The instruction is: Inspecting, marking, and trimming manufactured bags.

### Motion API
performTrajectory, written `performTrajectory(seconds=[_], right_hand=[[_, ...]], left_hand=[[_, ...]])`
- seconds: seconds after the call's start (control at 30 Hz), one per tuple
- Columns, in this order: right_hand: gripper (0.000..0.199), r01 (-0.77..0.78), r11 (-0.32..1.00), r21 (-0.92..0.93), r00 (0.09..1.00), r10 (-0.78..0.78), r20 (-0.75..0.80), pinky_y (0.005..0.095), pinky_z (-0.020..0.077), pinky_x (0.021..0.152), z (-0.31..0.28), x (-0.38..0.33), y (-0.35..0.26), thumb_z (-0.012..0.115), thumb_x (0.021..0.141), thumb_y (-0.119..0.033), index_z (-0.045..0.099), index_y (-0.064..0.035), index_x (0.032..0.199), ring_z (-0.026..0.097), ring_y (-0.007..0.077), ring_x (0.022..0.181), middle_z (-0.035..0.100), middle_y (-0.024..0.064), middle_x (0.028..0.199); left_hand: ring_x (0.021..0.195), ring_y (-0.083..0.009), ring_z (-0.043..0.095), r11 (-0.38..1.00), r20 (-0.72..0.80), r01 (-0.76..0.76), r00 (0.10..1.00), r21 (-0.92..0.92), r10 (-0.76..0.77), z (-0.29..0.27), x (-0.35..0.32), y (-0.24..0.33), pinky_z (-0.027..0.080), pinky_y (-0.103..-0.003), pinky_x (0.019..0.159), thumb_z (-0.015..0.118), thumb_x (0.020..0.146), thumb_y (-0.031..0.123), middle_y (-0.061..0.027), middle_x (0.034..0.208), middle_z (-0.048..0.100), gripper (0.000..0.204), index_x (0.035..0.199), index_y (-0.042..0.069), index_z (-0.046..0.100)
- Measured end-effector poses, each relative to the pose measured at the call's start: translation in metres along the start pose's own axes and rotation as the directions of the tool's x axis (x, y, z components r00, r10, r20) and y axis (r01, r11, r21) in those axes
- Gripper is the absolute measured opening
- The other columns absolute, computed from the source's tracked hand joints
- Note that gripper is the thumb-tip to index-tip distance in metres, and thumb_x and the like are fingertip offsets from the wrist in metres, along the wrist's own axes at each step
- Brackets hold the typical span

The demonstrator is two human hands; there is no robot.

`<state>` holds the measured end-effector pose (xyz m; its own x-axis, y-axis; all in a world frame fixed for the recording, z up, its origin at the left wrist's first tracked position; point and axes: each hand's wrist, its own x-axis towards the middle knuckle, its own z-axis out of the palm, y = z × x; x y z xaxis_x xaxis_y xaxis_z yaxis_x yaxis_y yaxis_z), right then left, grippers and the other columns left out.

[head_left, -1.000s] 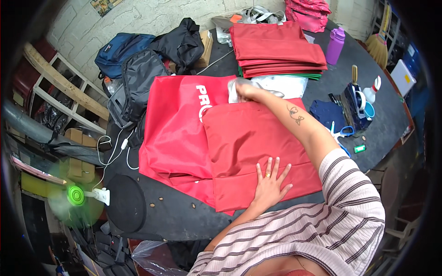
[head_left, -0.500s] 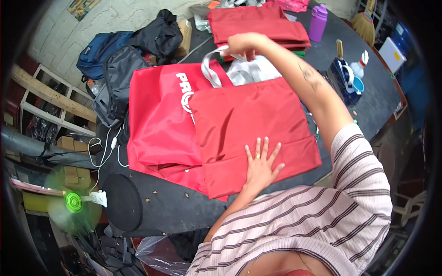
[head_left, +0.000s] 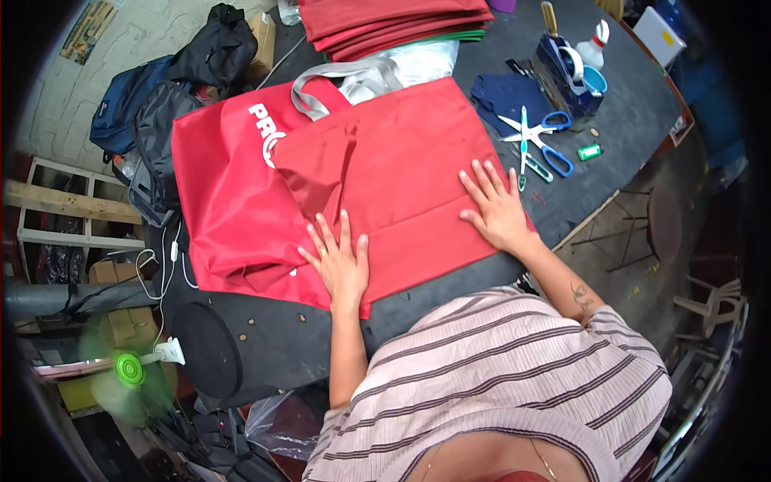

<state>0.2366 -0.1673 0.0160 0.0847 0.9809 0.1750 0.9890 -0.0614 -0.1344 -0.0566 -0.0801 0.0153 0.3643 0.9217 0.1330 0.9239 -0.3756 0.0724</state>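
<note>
A red fabric bag (head_left: pixel 409 185) with grey handles (head_left: pixel 365 78) lies flat on the dark table, its near part folded into a straight crease. It overlaps a brighter red bag (head_left: pixel 229 193) with white lettering on the left. My left hand (head_left: pixel 341 265) rests flat on the near left part of the upper bag, fingers spread and a ring showing. Toward its right edge, my right hand (head_left: pixel 496 210) also presses flat, fingers stretched out. Neither hand grips anything. The lower bag's right part is hidden beneath the upper one.
Folded red bags (head_left: pixel 393 24) are stacked at the back. Scissors (head_left: pixel 534 140), a green roll-like item (head_left: pixel 589 152), a tape dispenser (head_left: pixel 566 76) and a spray bottle (head_left: pixel 593 46) sit to the right. Backpacks (head_left: pixel 152 120) stand at left; a small fan (head_left: pixel 130 369) spins by a round black pad (head_left: pixel 197 349).
My right hand has come back from the grey handle at the far side and now lies on the bag's right part. My left hand has shifted toward the bag's left edge.
</note>
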Motion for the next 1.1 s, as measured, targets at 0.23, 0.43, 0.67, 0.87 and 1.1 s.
performTrajectory(seconds=[0.23,0.43,0.67,0.87,1.1], right_hand=[[0.038,-0.379,0.842,0.384,0.895,0.438,-0.079,0.0434,0.0383,0.088,-0.043,-0.029,0.025,0.061,0.084,-0.025,0.050,-0.0020,0.112,0.050,0.0346,0.100,0.049,0.0161,0.110],[0.045,-0.567,0.774,0.281,0.821,0.559,0.116,0.0438,0.0409,0.086,-0.036,-0.049,0.030,0.069,0.077,-0.026,0.052,0.0015,0.108,0.047,0.0380,0.101,0.046,0.0203,0.106],[0.040,-0.404,-0.320,0.857,0.738,0.439,0.512,0.0266,0.0496,0.065,-0.046,-0.034,0.050,0.068,0.079,-0.008,0.045,-0.0024,0.111,0.060,0.0129,0.068,0.062,0.0075,0.082],[0.018,-0.118,-0.055,0.992,0.979,0.161,0.125,0.0220,0.0446,0.077,-0.135,0.036,0.085,0.060,0.084,-0.011,0.065,-0.0037,0.099,0.058,0.0077,0.081,0.064,0.0019,0.094],[0.063,0.282,-0.279,0.918,0.902,-0.250,-0.353,0.0346,0.0513,0.083,-0.337,0.126,0.091,0.028,0.097,-0.049,0.047,0.0048,0.124,0.064,0.0263,0.090,0.061,0.0214,0.110]], left_hand=[[0.086,-0.0332,0.057,0.842,-0.319,0.147,0.881,-0.518,-0.350,-0.036,-0.050,-0.019,0.045,-0.041,0.077,0.055,0.089,0.016,-0.0193,0.094,0.057,0.024,0.103,-0.003,0.057],[0.070,-0.0305,0.053,0.823,0.016,0.337,0.928,-0.457,-0.372,-0.022,-0.074,-0.031,0.043,-0.038,0.065,0.066,0.082,0.027,-0.0178,0.084,0.056,0.038,0.095,-0.006,0.054],[0.097,-0.0242,0.059,-0.438,0.472,0.283,0.777,-0.853,-0.417,-0.023,-0.058,-0.055,0.054,-0.040,0.080,0.055,0.088,0.004,-0.0108,0.103,0.057,0.029,0.114,0.013,0.047],[0.103,-0.0184,0.056,-0.285,0.127,0.075,0.977,-0.956,-0.169,-0.156,0.031,-0.034,0.047,-0.030,0.089,0.055,0.081,0.001,-0.0072,0.115,0.055,0.043,0.123,0.005,0.051],[0.103,-0.0252,0.060,-0.349,-0.388,-0.301,0.896,-0.888,0.217,-0.353,0.110,-0.065,0.050,-0.032,0.075,0.037,0.098,0.033,-0.0134,0.118,0.059,0.043,0.116,-0.003,0.053]])
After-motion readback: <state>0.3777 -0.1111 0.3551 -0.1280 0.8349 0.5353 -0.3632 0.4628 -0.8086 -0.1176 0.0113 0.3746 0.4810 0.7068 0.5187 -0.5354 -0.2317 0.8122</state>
